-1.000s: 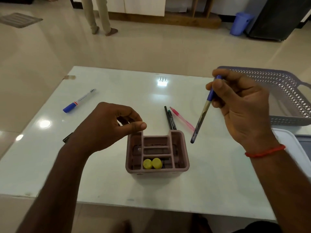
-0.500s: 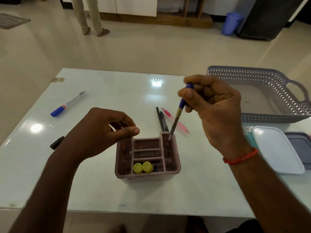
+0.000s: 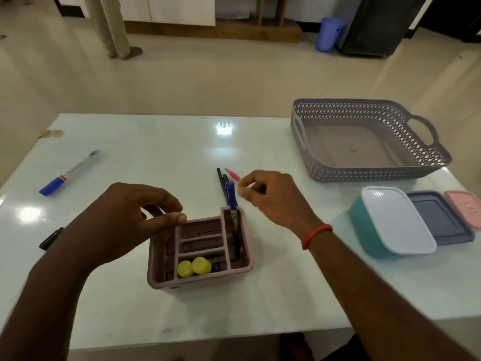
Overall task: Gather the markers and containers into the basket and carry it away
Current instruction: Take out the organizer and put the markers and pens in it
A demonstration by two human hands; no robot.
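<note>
While marker (image 3: pixel 231 196) stands in organizer (image 3: pixel 200 278) | basket (image 3: pixel 374 174) well apart, far-right on table (image 3: pixel 156 152)

no txt legible. small print on barrel of upright blue-capped marker (image 3: pixel 233 216), too blurred to read. dark print line + red band on white marker (image 3: pixel 74 171), too small. white sticker on pink lid (image 3: pixel 467 207), unreadable.

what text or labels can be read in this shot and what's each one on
No text reads clearly.
blue marker standing in the pink organizer: barrel label, too blurred to read.
white marker lying far left: dark print on the barrel, too small to read.
pink lid: small white mark, too small to read.
</note>
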